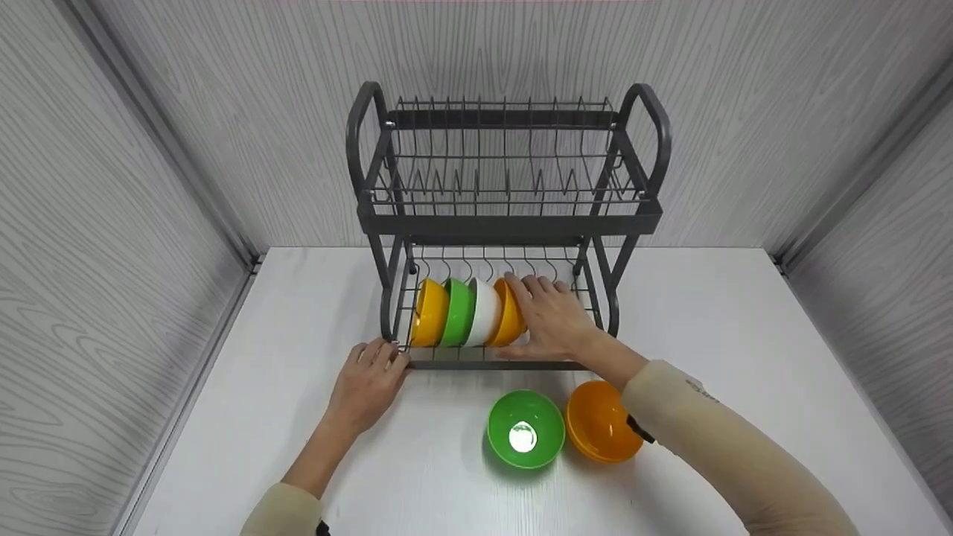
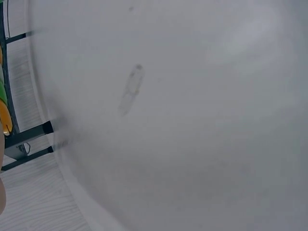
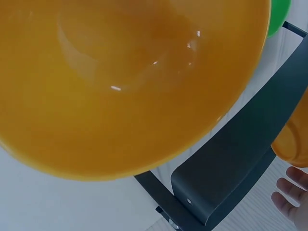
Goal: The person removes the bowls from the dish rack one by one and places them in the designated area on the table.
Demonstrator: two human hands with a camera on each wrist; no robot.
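From my distant seat I see the dark rack [image 1: 510, 225] at upper centre. The left hand [image 1: 370, 385], lower left of centre, touches its corner; I cannot tell if it grips. The right hand [image 1: 549, 321] pinches an orange bowl [image 1: 508, 321] near mid-frame, low in the rack.

A white table [image 1: 707, 320] carries a rack [image 1: 510, 225], green bowl [image 1: 526, 429] and orange bowls [image 1: 601, 423].

The left forearm [image 1: 320, 455] extends forward and slightly inward; the left grip [image 1: 370, 381] lies with its back upward, fingers bent at the knuckles. The right forearm [image 1: 707, 432] reaches forward and inward; the right grip [image 1: 552, 320] is curved, fingers directed forward, thumb separated and pointing left.
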